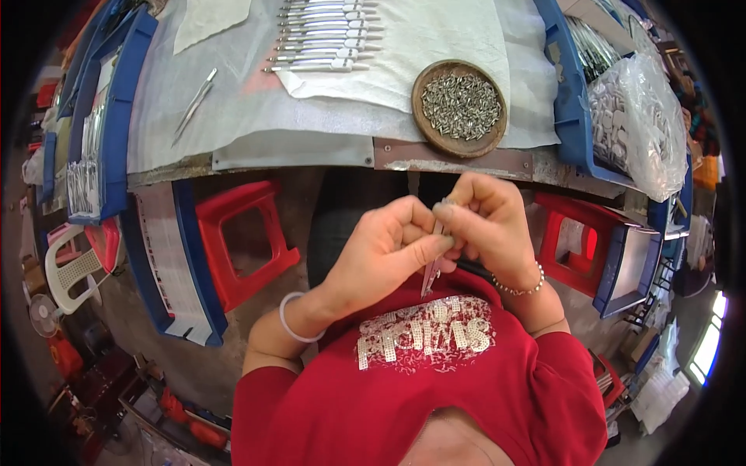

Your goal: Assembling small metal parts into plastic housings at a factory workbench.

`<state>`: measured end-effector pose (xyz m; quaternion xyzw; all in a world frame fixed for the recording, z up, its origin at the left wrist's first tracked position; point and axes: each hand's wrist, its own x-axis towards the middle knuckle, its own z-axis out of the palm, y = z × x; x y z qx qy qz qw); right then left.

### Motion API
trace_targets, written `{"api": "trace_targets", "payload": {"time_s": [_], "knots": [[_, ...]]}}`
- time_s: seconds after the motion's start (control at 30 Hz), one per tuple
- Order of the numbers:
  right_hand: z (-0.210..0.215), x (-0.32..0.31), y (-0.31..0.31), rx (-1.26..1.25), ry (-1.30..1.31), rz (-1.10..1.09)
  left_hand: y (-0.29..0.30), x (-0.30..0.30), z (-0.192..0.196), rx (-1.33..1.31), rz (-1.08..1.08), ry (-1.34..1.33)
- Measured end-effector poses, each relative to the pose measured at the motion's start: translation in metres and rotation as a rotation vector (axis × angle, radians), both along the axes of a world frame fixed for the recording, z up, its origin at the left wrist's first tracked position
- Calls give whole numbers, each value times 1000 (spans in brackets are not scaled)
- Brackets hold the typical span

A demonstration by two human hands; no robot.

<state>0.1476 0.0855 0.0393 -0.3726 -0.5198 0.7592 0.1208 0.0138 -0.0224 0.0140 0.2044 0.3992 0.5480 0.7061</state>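
Note:
Both hands meet in front of my chest, just off the table edge. My left hand [392, 247] pinches a slim metal piece [429, 278] between thumb and fingers, and its lower end hangs below them. Close against it, my right hand [491, 225] has its thumb and fingertips pressed together at the upper end of the same piece. Fingers cover most of it, so its kind cannot be made out. Beyond the hands, a round brown bowl [440, 142] holds many small shiny metal parts [461, 106]. Several slim silver pieces with white middles [326, 43] lie in a row on white cloth.
Pointed metal tweezers [194, 107] lie on the table's left. Blue bins [116, 109] line the left side; another blue bin [571, 116] and a plastic bag of pale parts [637, 124] stand right. Below are red stools [233, 241] and a long blue tray [167, 264].

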Motion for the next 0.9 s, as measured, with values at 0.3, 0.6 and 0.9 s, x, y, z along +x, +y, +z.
{"api": "trace_targets", "payload": {"time_s": [0.3, 0.6, 0.9], "knots": [[-26, -12, 6, -239, 25, -84, 11, -15, -7, -190, -24, -248], [-33, -21, 1, -202, 8, -125, 14, -28, -6, -232, -71, -199], [-34, -25, -1, -215, 31, -147, 19, -38, 0, -278, -112, -166]]}}
